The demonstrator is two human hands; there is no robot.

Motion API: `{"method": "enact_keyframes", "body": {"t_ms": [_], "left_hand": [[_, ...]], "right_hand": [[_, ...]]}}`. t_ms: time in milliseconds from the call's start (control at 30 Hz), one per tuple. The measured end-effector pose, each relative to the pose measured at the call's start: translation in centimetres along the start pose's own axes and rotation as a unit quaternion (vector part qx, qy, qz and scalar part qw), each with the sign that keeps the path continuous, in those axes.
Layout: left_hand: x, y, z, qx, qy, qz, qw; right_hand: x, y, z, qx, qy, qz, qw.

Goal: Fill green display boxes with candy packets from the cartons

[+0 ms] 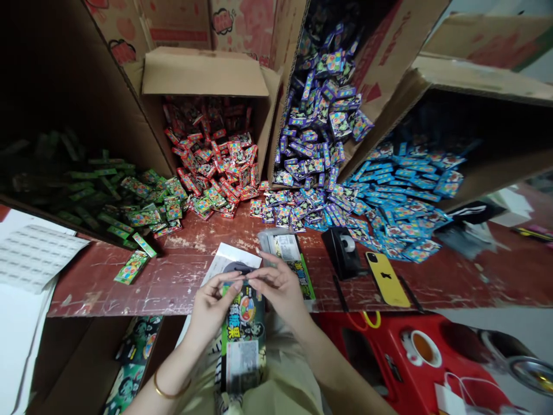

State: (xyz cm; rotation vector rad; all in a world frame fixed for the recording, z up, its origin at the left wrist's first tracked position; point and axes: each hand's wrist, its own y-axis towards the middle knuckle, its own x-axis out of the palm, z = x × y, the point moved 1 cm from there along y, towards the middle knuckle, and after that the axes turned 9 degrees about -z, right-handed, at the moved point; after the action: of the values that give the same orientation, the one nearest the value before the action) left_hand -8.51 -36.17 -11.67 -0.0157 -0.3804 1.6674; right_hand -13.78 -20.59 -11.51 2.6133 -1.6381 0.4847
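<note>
A black and green candy package (244,334) with colourful print and a pale label hangs upright in front of my body, below the table edge. My left hand (211,305) pinches its top edge with thumb and fingers. On the same top edge, the fingers of my right hand (279,288) are closed close to the left fingertips. Behind the fingertips sits a dark rounded item (237,267) on a white sheet (224,256), partly hidden. A second green and black package (305,276) with a label lies on the table beside my right hand.
Cartons spill small candy boxes onto the red table: green (138,216), red (220,167), purple (311,155) and blue (389,184). A black tape dispenser (339,256) and yellow phone (386,279) lie to the right. A cup (425,349) stands on a red stool (389,328).
</note>
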Motion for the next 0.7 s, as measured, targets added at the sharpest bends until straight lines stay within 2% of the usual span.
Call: {"method": "enact_keyframes", "body": {"t_ms": [67, 200, 400, 567, 700], "left_hand": [[0.0, 0.1, 0.2, -0.001, -0.001, 0.004, 1.000], [0.3, 0.1, -0.2, 0.010, 0.064, -0.029, 0.998], [1.4, 0.0, -1.0, 0.037, 0.093, -0.043, 0.994], [1.7, 0.7, -1.4, -0.001, 0.054, -0.082, 0.995], [1.8, 1.2, -1.6, -0.018, 0.011, -0.085, 0.996]], "right_hand": [[-0.4, 0.4, -0.6, 0.032, 0.020, -0.016, 0.999], [-1.4, 0.5, -0.8, 0.069, 0.025, -0.023, 0.997], [-2.0, -1.0, 0.5, 0.009, -0.056, 0.016, 0.998], [-2.1, -1.9, 1.1, -0.002, -0.084, 0.009, 0.996], [-2.5, -1.1, 0.5, -0.038, -0.126, -0.003, 0.991]]}}
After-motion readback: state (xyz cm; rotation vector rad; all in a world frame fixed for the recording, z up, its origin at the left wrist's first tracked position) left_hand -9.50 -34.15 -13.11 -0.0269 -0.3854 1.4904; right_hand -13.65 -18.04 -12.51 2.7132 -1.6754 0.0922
